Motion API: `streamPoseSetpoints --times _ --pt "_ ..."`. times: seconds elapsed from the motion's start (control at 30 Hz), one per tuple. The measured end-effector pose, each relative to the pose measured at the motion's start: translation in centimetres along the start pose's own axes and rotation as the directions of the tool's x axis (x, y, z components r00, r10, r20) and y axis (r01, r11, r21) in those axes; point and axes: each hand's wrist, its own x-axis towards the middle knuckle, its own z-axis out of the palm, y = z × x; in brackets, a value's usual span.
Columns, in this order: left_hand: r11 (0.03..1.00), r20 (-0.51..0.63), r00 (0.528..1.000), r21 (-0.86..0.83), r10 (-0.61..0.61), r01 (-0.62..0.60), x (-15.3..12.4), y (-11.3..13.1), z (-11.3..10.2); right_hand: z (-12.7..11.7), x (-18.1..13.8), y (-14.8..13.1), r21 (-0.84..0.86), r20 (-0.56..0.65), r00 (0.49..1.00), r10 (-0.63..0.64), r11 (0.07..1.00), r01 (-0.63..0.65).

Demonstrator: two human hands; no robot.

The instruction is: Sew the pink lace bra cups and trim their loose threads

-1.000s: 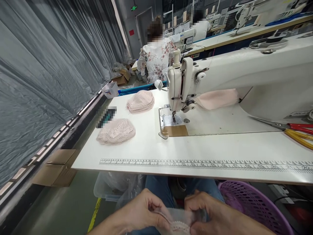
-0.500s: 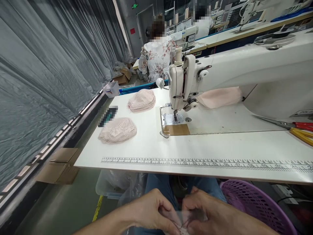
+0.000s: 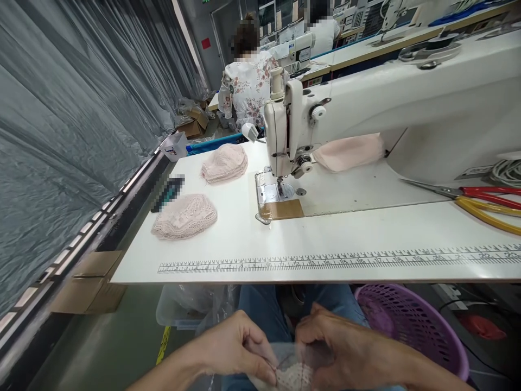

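Note:
Low over my lap, below the table edge, my left hand [image 3: 238,347] and my right hand [image 3: 342,347] both pinch a small pink lace piece [image 3: 295,376] with a sheer, see-through layer over it. The fingertips of both hands meet on it near the bottom of the view. On the white table [image 3: 366,233] stands a white sewing machine [image 3: 366,108] with its needle plate [image 3: 272,196] bare. Two stacks of pink lace pieces lie to its left, one near [image 3: 184,215] and one farther back [image 3: 224,163].
A printed ruler [image 3: 325,259] runs along the table's front edge. Red and yellow scissors [image 3: 476,198] lie at the right. A purple perforated basket [image 3: 411,326] sits under the table on my right, a clear bin [image 3: 179,309] on my left. Grey plastic sheeting hangs left. Two people sit at machines behind.
My hands stay together on the lace piece and have shifted their pinch on it. The view has tipped down and swung a little right, so the table sits higher and further left.

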Motion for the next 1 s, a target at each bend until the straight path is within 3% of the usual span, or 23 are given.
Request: streamPoseSetpoints --times 0.17,0.43,0.77,1.0 --pt "0.998 -0.047 0.999 0.059 0.001 0.002 -0.2 -0.3 0.0 0.5 0.3 0.5 0.032 -0.028 0.997 -0.074 0.997 0.075" --pt "0.999 -0.012 1.000 -0.033 -0.005 0.004 -0.4 -0.8 0.2 -0.1 0.1 0.6 0.081 0.029 0.989 -0.146 0.986 0.144" --pt "0.999 -0.075 0.997 -0.025 -0.027 0.026 -0.7 -0.5 0.6 0.8 0.7 0.8 0.203 0.007 0.994 -0.105 0.974 0.101" --pt "0.990 -0.021 0.999 -0.137 0.029 -0.032 -0.8 -0.5 0.2 -0.8 0.4 0.2 0.362 0.147 0.983 -0.113 0.931 0.053"
